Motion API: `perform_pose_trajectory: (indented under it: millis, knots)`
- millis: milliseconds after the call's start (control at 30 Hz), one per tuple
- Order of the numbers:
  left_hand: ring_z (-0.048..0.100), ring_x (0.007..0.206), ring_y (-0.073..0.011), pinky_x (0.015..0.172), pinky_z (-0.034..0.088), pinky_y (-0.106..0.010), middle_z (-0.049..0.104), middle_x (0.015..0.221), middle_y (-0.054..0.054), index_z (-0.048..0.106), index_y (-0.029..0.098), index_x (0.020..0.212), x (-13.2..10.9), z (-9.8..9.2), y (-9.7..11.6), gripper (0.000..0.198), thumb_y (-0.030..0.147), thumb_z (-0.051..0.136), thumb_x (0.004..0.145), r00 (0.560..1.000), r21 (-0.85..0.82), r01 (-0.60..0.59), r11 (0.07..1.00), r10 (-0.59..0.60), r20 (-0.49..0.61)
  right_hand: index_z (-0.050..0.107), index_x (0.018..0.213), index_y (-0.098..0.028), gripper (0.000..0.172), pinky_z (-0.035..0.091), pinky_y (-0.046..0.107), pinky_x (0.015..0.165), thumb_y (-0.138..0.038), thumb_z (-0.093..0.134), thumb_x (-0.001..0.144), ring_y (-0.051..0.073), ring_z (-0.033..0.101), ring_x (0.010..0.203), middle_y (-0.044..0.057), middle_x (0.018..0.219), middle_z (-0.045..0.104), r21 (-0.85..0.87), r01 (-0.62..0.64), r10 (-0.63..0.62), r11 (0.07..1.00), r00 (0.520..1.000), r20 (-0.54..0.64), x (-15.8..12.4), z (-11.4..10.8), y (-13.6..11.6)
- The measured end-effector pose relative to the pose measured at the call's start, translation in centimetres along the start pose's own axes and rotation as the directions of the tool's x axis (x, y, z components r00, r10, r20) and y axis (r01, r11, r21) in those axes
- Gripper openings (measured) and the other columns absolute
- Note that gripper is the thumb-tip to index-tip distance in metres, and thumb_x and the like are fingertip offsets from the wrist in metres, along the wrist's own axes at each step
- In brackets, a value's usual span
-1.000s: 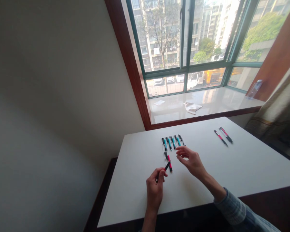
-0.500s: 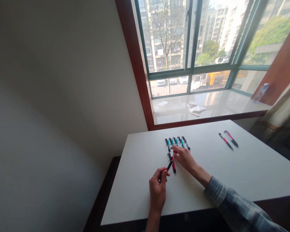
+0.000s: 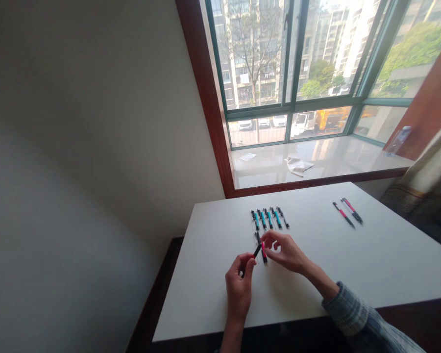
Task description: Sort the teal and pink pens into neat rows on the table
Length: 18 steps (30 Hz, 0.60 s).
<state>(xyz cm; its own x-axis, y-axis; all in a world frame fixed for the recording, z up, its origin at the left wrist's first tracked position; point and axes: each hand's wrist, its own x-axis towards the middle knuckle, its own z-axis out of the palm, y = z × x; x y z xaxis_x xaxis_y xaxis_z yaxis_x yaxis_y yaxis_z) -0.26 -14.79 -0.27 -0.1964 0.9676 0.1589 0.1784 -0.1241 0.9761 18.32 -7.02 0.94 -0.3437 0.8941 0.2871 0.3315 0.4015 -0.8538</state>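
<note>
My left hand (image 3: 240, 279) is closed around a red and black pen (image 3: 257, 250), whose dark end points up and to the right. My right hand (image 3: 283, 250) is just beyond that end. Its thumb and fingers are curved and apart, with nothing visible between them. Beneath the fingertips, a red and black pen barrel (image 3: 265, 258) lies on the white table, partly covered. Thin dark and clear pen parts (image 3: 257, 238) lie beside it. Farther back is a row of teal and black pen parts (image 3: 269, 220), set side by side.
Two red and black pens, a nearer one (image 3: 343, 214) and a farther one (image 3: 352, 210), lie at the right of the white table (image 3: 316, 264). Behind the table, the windowsill (image 3: 264, 174) holds a crumpled cloth (image 3: 297, 166) and a clear bottle (image 3: 399, 140). A wall rises at the left.
My right hand has come back from the row of teal parts, toward me and the pen's dark end. My left hand has barely moved and keeps hold of the pen.
</note>
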Motion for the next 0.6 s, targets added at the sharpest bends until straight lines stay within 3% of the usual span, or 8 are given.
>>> perform_pose_trajectory:
  millis: [67,267,600]
  knots:
    - [0.067,0.085,-0.0223,0.077,0.052,-0.029,0.075,0.092,-0.007,0.074,0.018,0.098,0.0,0.1,0.1,0.031,0.048,0.068,0.090,1.000,0.012,-0.005,1.000,0.005,0.008,0.062,0.085,-0.019,0.015,0.047,0.025,0.061,-0.033,0.068,0.087,0.015,0.061,0.070,0.000,0.077,0.066,0.097,-0.045,0.037,0.994,0.996,0.080,-0.8,0.3,-0.6]
    - [0.063,0.081,-0.0205,0.075,0.048,-0.029,0.075,0.089,-0.005,0.075,0.020,0.091,-0.1,0.2,0.6,0.027,0.046,0.071,0.088,0.997,0.101,-0.019,0.995,0.012,0.074,0.046,0.061,-0.019,0.046,0.030,0.023,0.051,-0.050,0.065,0.090,0.010,0.040,0.053,-0.005,0.055,0.047,0.117,-0.135,0.138,0.984,0.990,-0.019,-0.9,1.6,-1.3]
    - [0.067,0.086,-0.0236,0.080,0.048,-0.032,0.076,0.090,-0.007,0.075,0.019,0.094,0.0,0.2,0.4,0.029,0.047,0.069,0.089,0.995,0.067,0.001,0.998,-0.007,0.098,0.049,0.062,-0.019,0.044,0.032,0.023,0.054,-0.048,0.073,0.084,0.010,0.040,0.054,-0.006,0.055,0.048,0.012,-0.085,0.086,0.996,0.992,-0.097,-0.6,1.3,-2.2]
